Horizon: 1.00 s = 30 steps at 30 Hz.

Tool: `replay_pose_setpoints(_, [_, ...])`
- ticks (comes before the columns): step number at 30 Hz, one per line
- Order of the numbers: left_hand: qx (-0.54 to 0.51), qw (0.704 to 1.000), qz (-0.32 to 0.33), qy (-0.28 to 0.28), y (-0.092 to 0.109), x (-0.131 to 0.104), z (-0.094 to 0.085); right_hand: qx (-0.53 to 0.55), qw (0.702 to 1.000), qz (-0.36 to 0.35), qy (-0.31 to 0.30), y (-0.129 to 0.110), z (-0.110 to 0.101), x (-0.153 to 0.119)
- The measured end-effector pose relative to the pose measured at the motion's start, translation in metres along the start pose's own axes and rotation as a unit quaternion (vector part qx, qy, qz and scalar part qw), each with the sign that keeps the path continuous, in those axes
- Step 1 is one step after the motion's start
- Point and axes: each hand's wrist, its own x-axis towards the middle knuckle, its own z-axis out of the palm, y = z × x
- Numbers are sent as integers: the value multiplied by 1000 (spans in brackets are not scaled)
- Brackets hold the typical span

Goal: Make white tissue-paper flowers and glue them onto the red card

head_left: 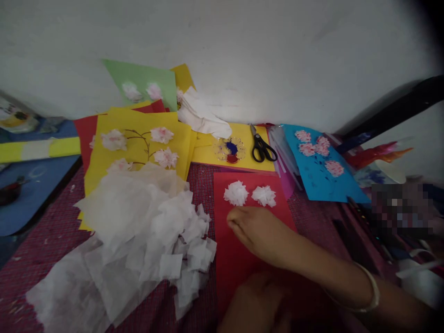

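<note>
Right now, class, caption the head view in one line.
Right hand presses on red paper below two white tissue flowers, tissue scraps alongside.

Two tissue flowers (249, 194) lie on a sheet (236, 259), scissors (262, 147) behind.

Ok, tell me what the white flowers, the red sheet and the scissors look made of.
White flowers: probably tissue paper, matte, ruffled and frayed like the nearby pile.
Red sheet: flat, matte craft paper or thin card.
Scissors: glossy black handles, likely plastic; grey blades, seemingly metal.
</note>
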Motion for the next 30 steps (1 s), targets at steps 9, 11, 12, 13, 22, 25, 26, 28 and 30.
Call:
replay_pose_setpoints(9, [138, 989, 32, 44, -2, -8, 4, 195, 965, 7, 176, 1, -40, -48])
replay_pose_setpoints(11, [190, 981, 36, 30, -2, -22, -2, 279, 941, 25, 192, 7, -22, -70])
replay_pose_setpoints(12, [224, 974, 39, 12, -2, -33, -7, 321, 926, 40, 196, 9, -9, -78])
replay_pose_setpoints(13, [256, 966, 43, -10, -1, -44, -14, 366, 908, 53, 198, 11, 5, -85])
replay_pose_setpoints(22, [389, 843, -55, 367, -1, -67, -76, 527, 826, 15, 199, 13, 74, -89])
replay_pose_setpoints(25, [405, 833, -46, 374, -10, -35, -74, 518, 832, 12, 198, 14, 76, -89])
replay_pose_setpoints(26, [393, 839, -44, 373, -11, -27, -74, 515, 834, 12, 196, 15, 76, -89])
replay_pose_setpoints(28, [357, 855, -40, 374, -10, -21, -76, 515, 835, 10, 193, 16, 78, -89])
replay_pose_setpoints(30, [330, 866, -39, 374, -3, -31, -84, 520, 832, 7, 190, 18, 81, -88])
